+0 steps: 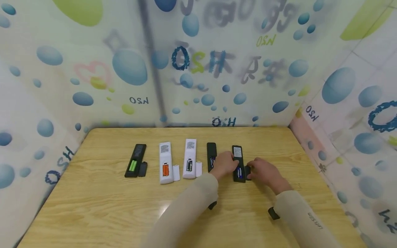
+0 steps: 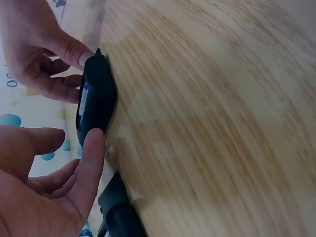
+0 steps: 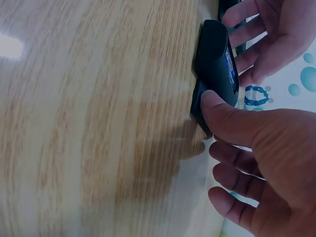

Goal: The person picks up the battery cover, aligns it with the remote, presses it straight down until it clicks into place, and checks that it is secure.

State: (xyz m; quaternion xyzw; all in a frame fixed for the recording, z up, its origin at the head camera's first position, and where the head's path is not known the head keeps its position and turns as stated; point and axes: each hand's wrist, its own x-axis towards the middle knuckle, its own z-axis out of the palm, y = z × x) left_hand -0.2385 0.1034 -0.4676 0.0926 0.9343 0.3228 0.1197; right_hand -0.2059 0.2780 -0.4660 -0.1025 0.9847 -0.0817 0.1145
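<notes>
My left hand (image 1: 224,165) rests at the rightmost black remote control (image 1: 239,172), which lies back up with blue batteries (image 1: 239,172) in its uncovered bay. In the left wrist view, a straight finger of that hand (image 2: 59,207) touches the dark remote (image 2: 99,94). Against the remote's right side lies a small black battery cover (image 1: 247,173), and my right hand (image 1: 263,171) pinches it. The right wrist view has the thumb of my right hand (image 3: 276,143) on the cover (image 3: 198,101), low at the tabletop.
Left of my hands, another black remote (image 1: 211,148), two white remotes (image 1: 165,155) (image 1: 189,153) and a further black remote (image 1: 139,151) form a row. White covers (image 1: 176,173) (image 1: 199,169) and a black cover (image 1: 142,169) lie beside them. A patterned wall (image 1: 192,89) borders the wooden table (image 1: 118,206).
</notes>
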